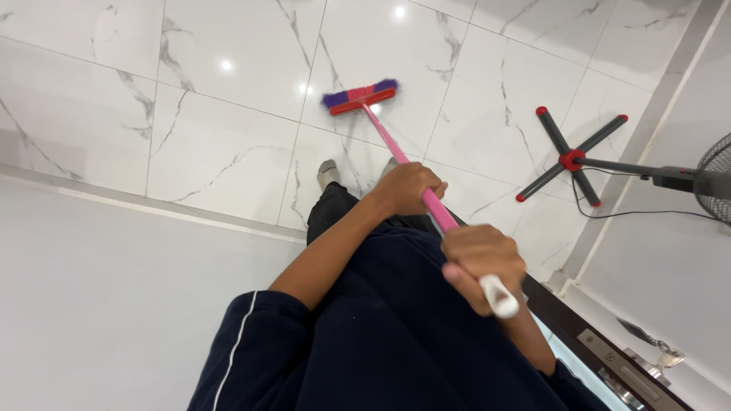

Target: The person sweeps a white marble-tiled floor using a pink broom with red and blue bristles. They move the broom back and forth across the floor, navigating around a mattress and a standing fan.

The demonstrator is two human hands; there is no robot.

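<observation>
A push broom with a red head and purple bristles (361,97) rests on the white marble floor ahead of my feet. Its pink handle (387,141) runs back toward me and ends in a white tip (499,296). My left hand (407,189) grips the handle partway down. My right hand (481,262) grips it near the white tip, close to my dark navy top. My two socked feet (328,173) stand just behind the broom head.
A standing fan with a black cross base and red caps (572,159) stands to the right, its cord trailing on the floor (632,214) and its grille (716,185) at the frame edge. A white wall fills the left. A door with a metal lock plate (609,361) lies lower right.
</observation>
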